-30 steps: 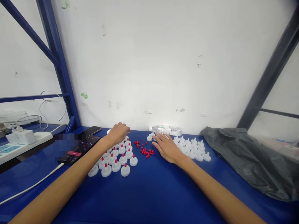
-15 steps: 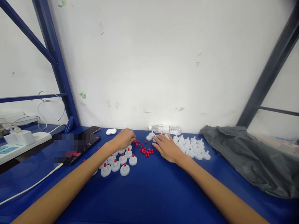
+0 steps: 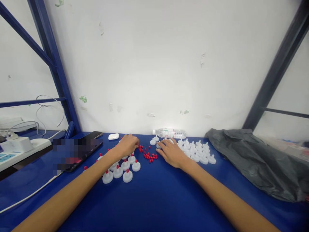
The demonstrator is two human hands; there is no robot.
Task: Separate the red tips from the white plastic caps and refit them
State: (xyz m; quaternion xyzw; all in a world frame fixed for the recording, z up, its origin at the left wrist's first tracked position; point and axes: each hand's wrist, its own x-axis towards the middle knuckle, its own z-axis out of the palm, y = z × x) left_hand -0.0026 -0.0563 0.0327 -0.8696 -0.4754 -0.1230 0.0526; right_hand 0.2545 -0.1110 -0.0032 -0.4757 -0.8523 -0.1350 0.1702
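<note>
Red plugs between hands; left hand curled at them, contents unclear; right hand flat, released.

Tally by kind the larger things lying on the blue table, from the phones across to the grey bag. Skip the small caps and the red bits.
Black flat phones: 2
Small white earbud case: 1
Clear plastic water bottle lying on its side: 1
Crumpled grey plastic bag: 1
Total: 5
</note>
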